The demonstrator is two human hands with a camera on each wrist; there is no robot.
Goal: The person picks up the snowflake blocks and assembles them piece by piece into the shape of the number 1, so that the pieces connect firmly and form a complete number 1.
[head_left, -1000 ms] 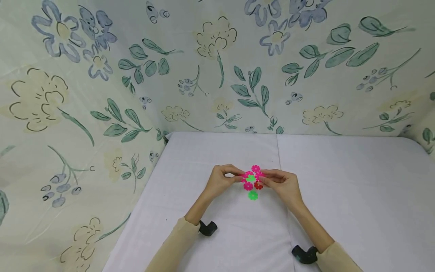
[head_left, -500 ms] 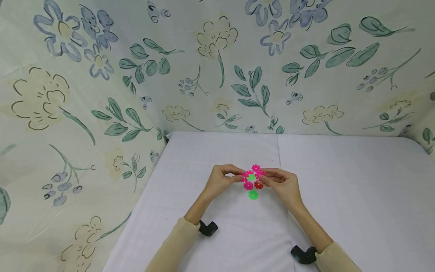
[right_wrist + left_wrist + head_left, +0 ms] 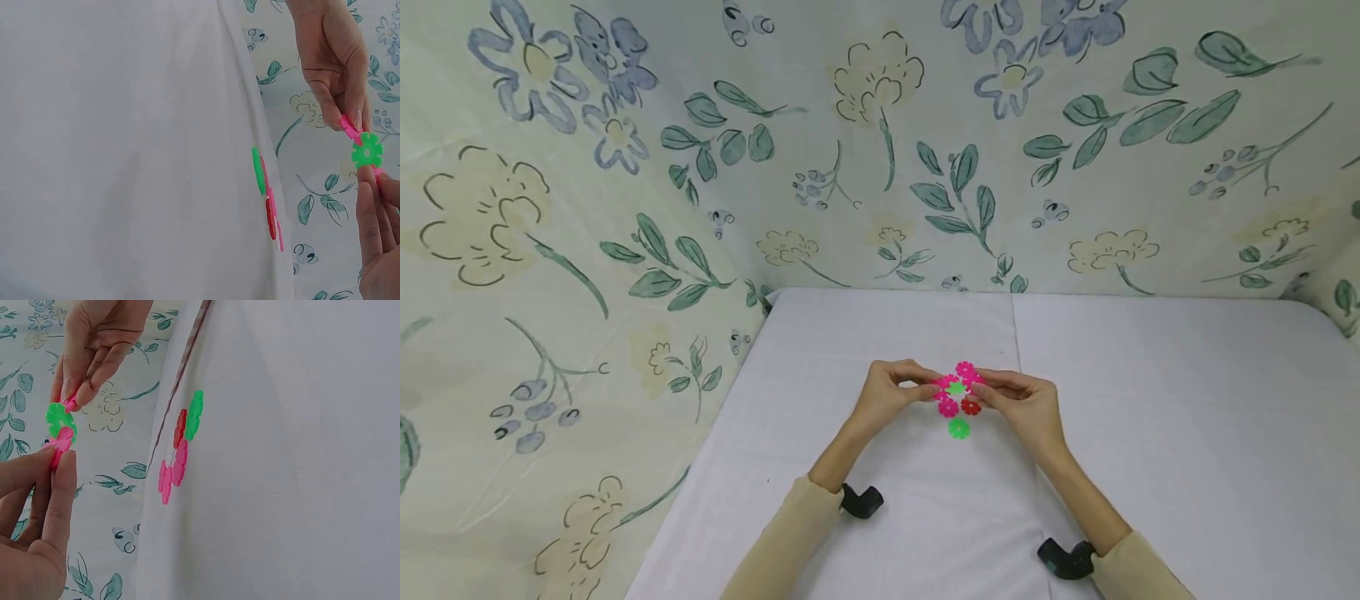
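Just above the table, a green interlocking disc (image 3: 367, 151) with a notched edge sits between two pink ones, in a short chain. My left hand (image 3: 883, 398) pinches the pink disc (image 3: 60, 445) at the chain's left end between thumb and fingers. Its partner, my right hand (image 3: 1024, 412), pinches the pink disc (image 3: 377, 172) on the other side, mostly covered by fingertips. Below the chain lie several loose discs on the cloth: a green disc (image 3: 958, 428), a red disc (image 3: 971, 407), a pink disc (image 3: 948, 407) and, farther back, another pink disc (image 3: 965, 369).
A white cloth (image 3: 1187, 433) covers the table, with a crease running front to back near the right hand. Flower-printed fabric (image 3: 880, 167) hangs behind and on the left. Dark wrist-worn devices (image 3: 862, 502) sit by both sleeves.
Both hands hold nearly the same place and grip. The green disc between them has shifted very slightly away from the person and to the right.
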